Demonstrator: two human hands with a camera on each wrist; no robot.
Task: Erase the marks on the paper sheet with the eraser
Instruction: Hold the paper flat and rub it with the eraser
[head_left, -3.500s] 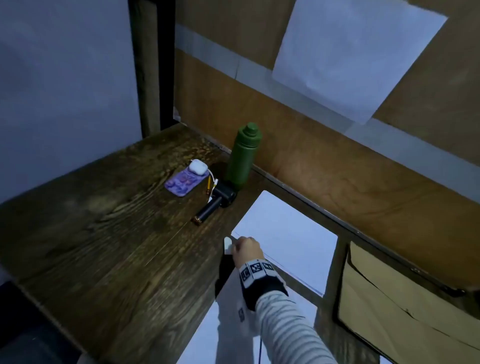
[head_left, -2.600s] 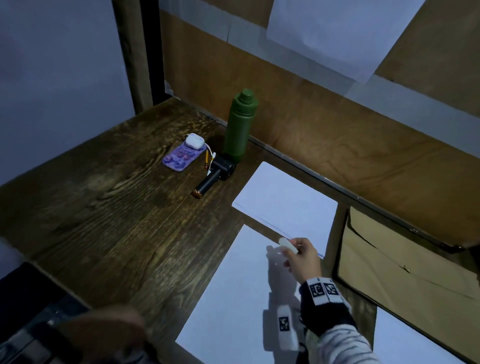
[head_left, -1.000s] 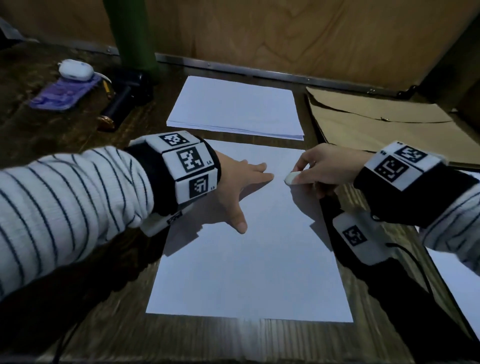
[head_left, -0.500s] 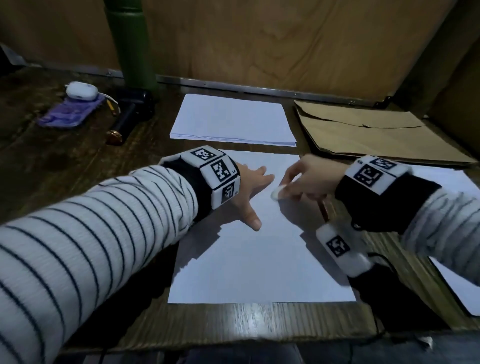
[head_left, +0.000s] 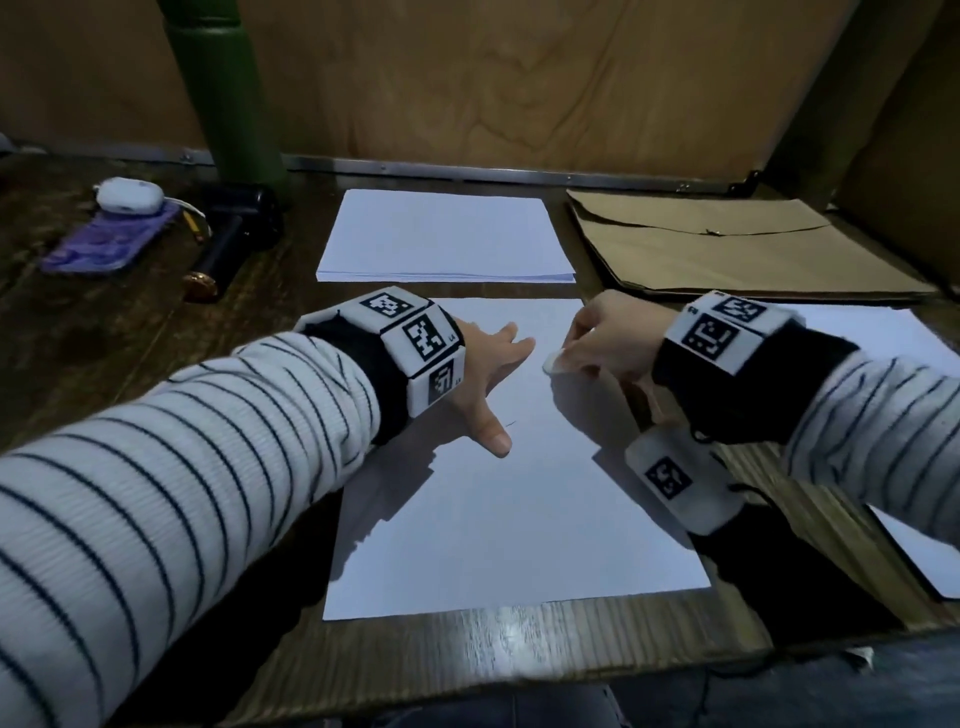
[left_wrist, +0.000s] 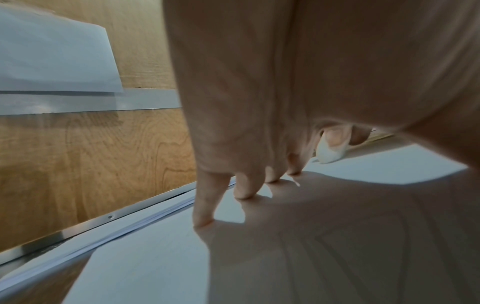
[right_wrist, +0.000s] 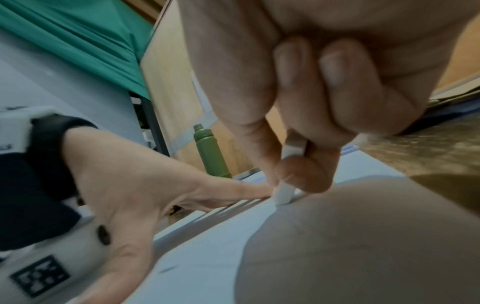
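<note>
head view: eraser tip now down on the sheet, left palm holding the paper

since half a second ago the right hand (head_left: 602, 338) has edged the eraser (head_left: 554, 362) onto the upper middle of the paper sheet (head_left: 519, 509), so rubbing looks about to begin or just begun. that hand pinches the white eraser between thumb and forefinger, the other fingers curled in; in the right wrist view its tip (right_wrist: 283, 195) touches the paper. the left hand (head_left: 488, 379) lies spread flat, fingers straight and pressing the sheet's upper left, thumb splayed toward the person. a faint short mark (head_left: 511, 423) sits just beside the thumb, not yet reached. further out: a stack of paper (head_left: 441, 239), a brown envelope (head_left: 727, 244), a green bottle (head_left: 223, 93).
</note>
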